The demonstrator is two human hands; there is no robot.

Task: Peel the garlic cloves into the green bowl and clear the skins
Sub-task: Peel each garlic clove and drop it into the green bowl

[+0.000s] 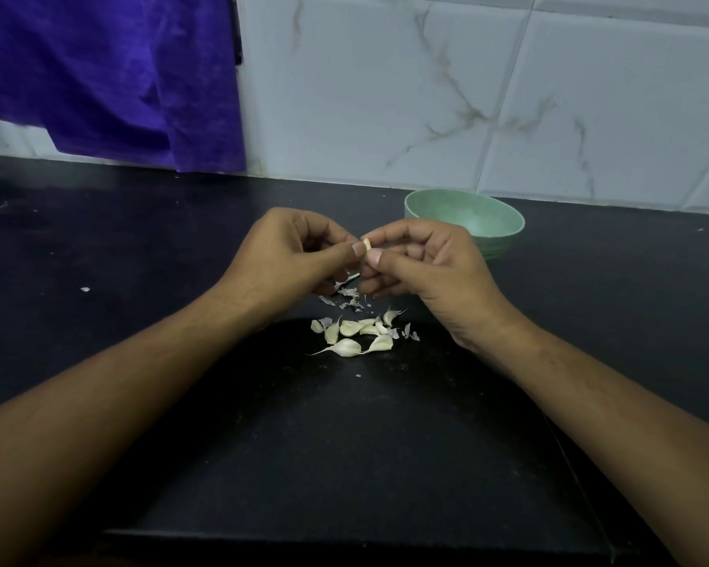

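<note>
Light is dim and even, with a cool bluish cast and no glare. The black worktop (140, 247) swallows most of it, so shadows beneath the left hand (287, 255) and right hand (426, 263) barely register. The tiled wall (508, 96) at upper right is the brightest area. The garlic clove (367, 244) pinched between both hands is fairly sharp. Wide-angle distortion bends the tile joints toward the frame edges, and the lower corners look soft and murky.

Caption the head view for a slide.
Left hand and right hand pinch a garlic clove above loose cloves and skins, green bowl behind.
</note>
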